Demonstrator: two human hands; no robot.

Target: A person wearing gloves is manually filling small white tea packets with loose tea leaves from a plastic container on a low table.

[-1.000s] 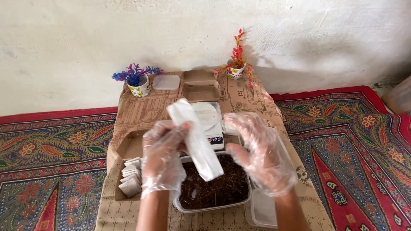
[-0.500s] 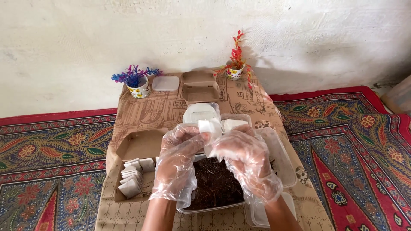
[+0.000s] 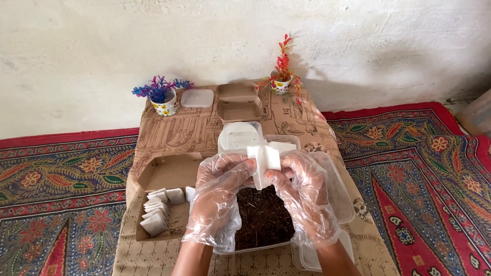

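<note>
Both my hands wear loose clear plastic gloves. My left hand (image 3: 217, 191) and my right hand (image 3: 302, 189) pinch a small white paper pouch (image 3: 263, 161) between their fingertips, held over a clear plastic tub of dark brown loose material (image 3: 263, 217). Left of the tub lies an open brown cardboard box (image 3: 163, 176) with several folded white pouches (image 3: 158, 207) stacked inside. A white scale with a clear tub on it (image 3: 239, 137) stands just behind the hands.
A low table under a patterned brown cloth (image 3: 199, 128) carries two small pots of artificial flowers (image 3: 162, 97) (image 3: 281, 76), a white lid (image 3: 197, 98) and an open brown carton (image 3: 239, 101). Clear lids (image 3: 340, 189) lie to the right. Patterned red rugs (image 3: 429, 168) surround the table.
A second ago the pouch was long and unfolded, held up by my left hand. Both hands have come together and the pouch is now folded small between the fingertips.
</note>
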